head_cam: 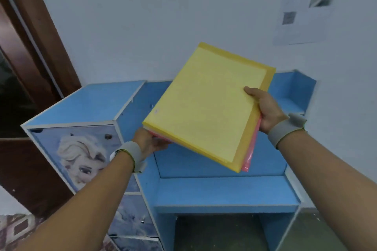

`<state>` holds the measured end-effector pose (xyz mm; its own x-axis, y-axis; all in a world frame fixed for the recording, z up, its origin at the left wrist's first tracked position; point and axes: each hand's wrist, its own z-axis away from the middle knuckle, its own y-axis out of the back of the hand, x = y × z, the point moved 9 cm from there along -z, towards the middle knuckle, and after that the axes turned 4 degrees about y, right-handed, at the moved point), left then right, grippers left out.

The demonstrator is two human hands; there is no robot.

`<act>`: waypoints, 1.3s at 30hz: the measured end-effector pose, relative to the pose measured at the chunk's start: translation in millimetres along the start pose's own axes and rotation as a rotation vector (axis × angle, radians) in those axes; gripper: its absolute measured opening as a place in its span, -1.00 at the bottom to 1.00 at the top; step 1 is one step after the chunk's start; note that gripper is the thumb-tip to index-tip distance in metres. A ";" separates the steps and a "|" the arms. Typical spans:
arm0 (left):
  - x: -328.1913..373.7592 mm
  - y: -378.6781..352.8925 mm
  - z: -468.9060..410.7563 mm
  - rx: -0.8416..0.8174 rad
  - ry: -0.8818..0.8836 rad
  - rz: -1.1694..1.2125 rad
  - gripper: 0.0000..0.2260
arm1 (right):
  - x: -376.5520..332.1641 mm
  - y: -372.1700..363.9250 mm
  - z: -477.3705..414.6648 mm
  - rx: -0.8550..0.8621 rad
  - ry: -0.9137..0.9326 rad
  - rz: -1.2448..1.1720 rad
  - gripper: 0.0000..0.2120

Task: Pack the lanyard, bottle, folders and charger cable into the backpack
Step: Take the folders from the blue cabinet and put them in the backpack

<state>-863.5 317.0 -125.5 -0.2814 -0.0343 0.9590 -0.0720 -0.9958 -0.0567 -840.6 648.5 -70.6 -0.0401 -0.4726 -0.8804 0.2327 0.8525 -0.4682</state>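
A stack of folders (pixel 206 106), yellow on top with pink ones underneath, is held tilted in the air above a blue desk. My left hand (pixel 149 141) grips the stack's lower left corner from below. My right hand (pixel 263 108) holds its right edge, thumb on the yellow cover. Both wrists wear grey bands. The backpack, lanyard, bottle and charger cable are not in view.
The blue desk (pixel 224 191) has a raised shelf at the back and a drawer unit (pixel 81 149) with a cartoon picture on the left. A brown door (pixel 30 51) stands at the far left. Papers (pixel 306 2) hang on the white wall.
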 end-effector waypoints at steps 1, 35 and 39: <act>0.5 -28.0 0.4 -0.067 0.026 0.092 -0.59 | -10.3 27.6 3.3 0.035 0.006 0.009 -0.62; -98.6 -809.9 202.3 -1.329 0.116 -0.137 -0.64 | -141.0 488.1 446.2 1.202 0.620 -0.119 -0.53; -149.2 -821.9 301.0 -1.458 0.227 -0.225 -0.65 | -102.2 466.8 548.1 1.411 0.941 -0.466 -0.55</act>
<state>-474.3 1114.9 -138.4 -0.2640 0.2551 0.9302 -0.9630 -0.0151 -0.2691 -195.4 972.2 -157.7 -0.7213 0.1139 -0.6831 0.6066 -0.3722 -0.7025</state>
